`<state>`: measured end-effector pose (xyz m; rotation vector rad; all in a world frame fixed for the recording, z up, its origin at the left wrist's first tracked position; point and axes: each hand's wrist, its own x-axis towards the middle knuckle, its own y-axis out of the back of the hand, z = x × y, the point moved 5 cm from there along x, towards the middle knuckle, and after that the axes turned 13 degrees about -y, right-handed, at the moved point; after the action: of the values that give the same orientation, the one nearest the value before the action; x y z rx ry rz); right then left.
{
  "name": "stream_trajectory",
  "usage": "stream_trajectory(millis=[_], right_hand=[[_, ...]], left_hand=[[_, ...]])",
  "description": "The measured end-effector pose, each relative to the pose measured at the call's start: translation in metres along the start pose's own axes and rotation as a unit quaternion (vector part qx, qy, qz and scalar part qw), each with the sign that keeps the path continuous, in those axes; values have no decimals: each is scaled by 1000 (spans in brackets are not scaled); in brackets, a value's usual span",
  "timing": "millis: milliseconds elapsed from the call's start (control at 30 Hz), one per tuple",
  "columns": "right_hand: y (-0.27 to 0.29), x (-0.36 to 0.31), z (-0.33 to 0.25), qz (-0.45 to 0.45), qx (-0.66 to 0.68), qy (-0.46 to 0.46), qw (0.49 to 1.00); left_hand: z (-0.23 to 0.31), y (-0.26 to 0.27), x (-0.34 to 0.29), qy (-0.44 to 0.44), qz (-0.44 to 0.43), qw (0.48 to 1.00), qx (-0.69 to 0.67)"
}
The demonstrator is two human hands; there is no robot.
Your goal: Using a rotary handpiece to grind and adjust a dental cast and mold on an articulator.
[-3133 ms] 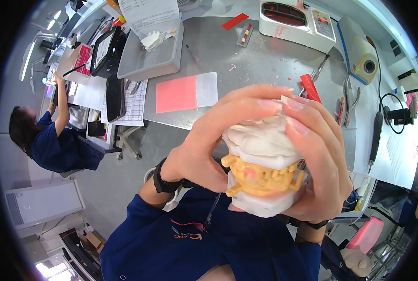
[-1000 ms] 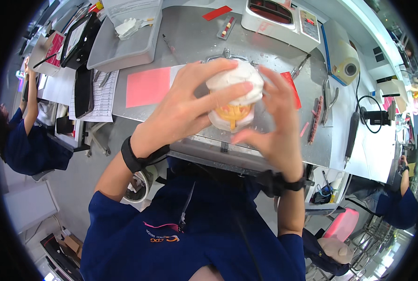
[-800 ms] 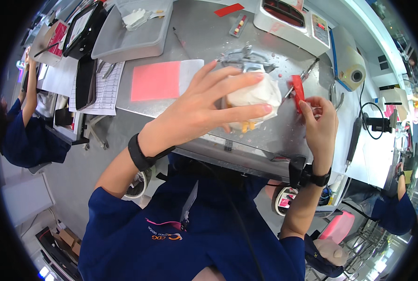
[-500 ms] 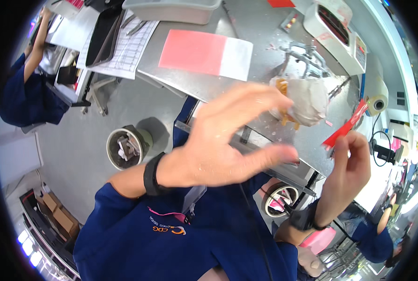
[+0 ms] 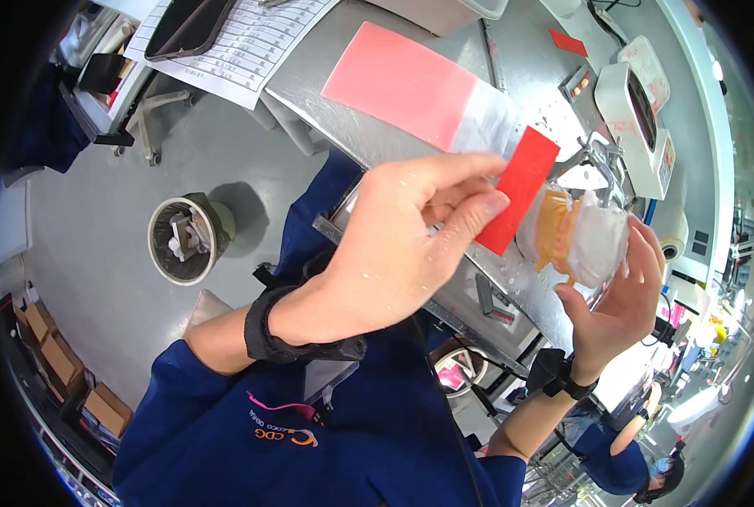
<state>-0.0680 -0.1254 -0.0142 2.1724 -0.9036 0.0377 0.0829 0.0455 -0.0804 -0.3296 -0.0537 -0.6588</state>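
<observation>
My left hand [image 5: 432, 224] pinches a thin, flat red strip [image 5: 520, 190] between thumb and fingers, holding it tilted just left of a dental cast. The plaster dental cast [image 5: 601, 241] is white with an orange-yellow part bearing tooth shapes on its left side, and it is mounted in a metal articulator [image 5: 601, 160]. Around the cast's lower right side curves my right hand [image 5: 617, 308], its fingers against the plaster and its thumb near the lower edge. The strip partly overlaps the view of the cast's left side.
On the metal bench [image 5: 309, 84] lie a pink-and-clear sheet [image 5: 411, 84], a printed form [image 5: 242, 51] and a small red piece [image 5: 568, 42]. A white device [image 5: 639, 127] stands behind the articulator. One bin [image 5: 182, 241] is on the floor; another [image 5: 470, 372] is below the bench.
The red strip has passed from my right hand to my left. My left hand has closed from spread fingers to a pinch. My right hand has moved onto the cast.
</observation>
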Motion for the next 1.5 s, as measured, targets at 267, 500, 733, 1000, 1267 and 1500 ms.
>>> stream_trajectory(millis=[267,500,733,1000,1267,1500], right_hand=[[17,22,-11,91,-33,-22,995],[1,-4,-3,70,-184,80,977],[-13,-1,-13,-9,-290,105,951],[-5,-4,-9,190,2,21,981],[24,22,-15,147,-70,-21,986],[80,52,35,106,55,-202,972]], left_hand=[[-13,-40,10,-26,-136,989,-50],[-20,-44,10,-83,-137,987,-34],[-21,-44,10,-104,-125,986,-17],[-19,-42,10,-76,-125,989,-36],[14,-35,48,-263,-166,884,350],[30,-109,114,-493,-373,784,61]])
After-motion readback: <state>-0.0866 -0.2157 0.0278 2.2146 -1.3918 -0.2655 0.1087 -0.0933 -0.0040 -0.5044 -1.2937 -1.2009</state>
